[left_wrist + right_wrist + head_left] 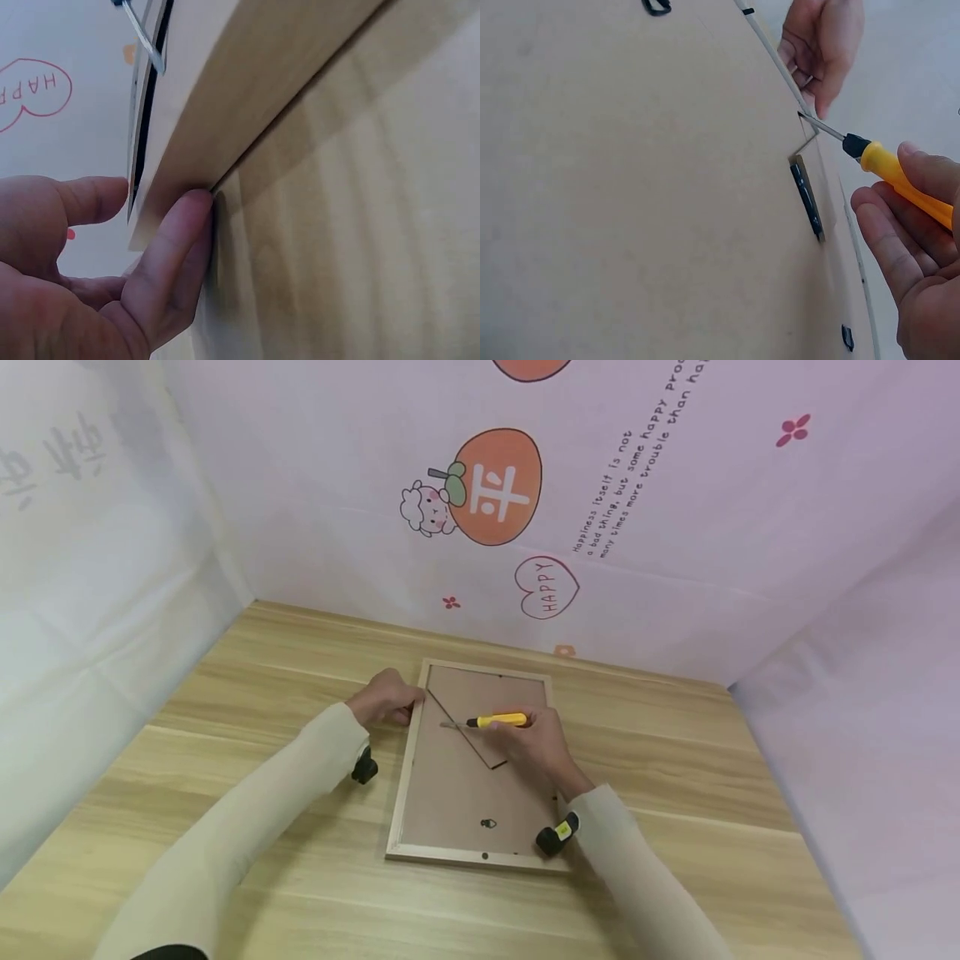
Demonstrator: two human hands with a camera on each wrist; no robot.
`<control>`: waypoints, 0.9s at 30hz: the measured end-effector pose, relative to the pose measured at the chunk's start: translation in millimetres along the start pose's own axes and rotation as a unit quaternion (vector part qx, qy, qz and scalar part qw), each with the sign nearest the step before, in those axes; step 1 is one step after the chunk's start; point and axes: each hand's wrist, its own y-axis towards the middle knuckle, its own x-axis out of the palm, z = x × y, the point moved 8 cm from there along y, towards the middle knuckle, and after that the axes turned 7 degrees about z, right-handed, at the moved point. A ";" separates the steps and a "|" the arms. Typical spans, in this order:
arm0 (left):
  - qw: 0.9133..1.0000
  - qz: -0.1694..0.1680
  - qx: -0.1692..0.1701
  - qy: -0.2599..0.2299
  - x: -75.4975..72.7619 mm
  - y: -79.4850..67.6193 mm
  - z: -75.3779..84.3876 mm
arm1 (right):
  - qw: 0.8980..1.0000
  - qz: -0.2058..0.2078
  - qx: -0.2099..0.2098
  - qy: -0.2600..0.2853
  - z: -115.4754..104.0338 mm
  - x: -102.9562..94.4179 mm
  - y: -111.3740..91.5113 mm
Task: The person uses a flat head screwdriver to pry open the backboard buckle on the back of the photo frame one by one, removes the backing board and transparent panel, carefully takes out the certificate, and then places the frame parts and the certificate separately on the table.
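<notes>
A picture frame [402,785] with a pale wooden rim lies back side up on the table. Its brown backing board [442,802] carries a dark slanting line where the stand flap is outlined. My right hand [542,742] grips a screwdriver [502,720] by its yellow handle, the metal shaft pointing left over the board. In the right wrist view the screwdriver's tip is right by the board's edge, close to the left hand. At the upper left side of the rim, my left hand [386,695] holds the frame, thumb at the top edge and fingers against the side.
The wood-grain table [315,852] extends around the frame. A printed white cloth [337,510] hangs behind it, with plain white cloth at both sides. Small dark tabs [847,337] and a hanging hook [488,823] sit on the frame's back.
</notes>
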 end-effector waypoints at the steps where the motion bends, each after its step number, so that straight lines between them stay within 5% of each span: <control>1: 1.000 0.003 0.003 0.009 -1.0 1.9 1.2 | 1.000 0.000 0.000 0.004 0.1 -0.3 -1.1; 7: 0.999 0.025 0.004 0.036 -3.5 11.0 0.7 | 1.000 -0.005 0.001 0.025 0.8 -0.9 -5.5; 17: 0.996 0.041 0.016 0.075 -4.0 3.4 5.4 | 0.999 0.009 0.001 0.033 0.8 -6.3 -6.1; 27: 0.997 0.051 -0.003 0.052 -8.2 -5.8 -5.1 | 0.998 0.008 -0.009 0.055 -0.6 -9.6 -5.0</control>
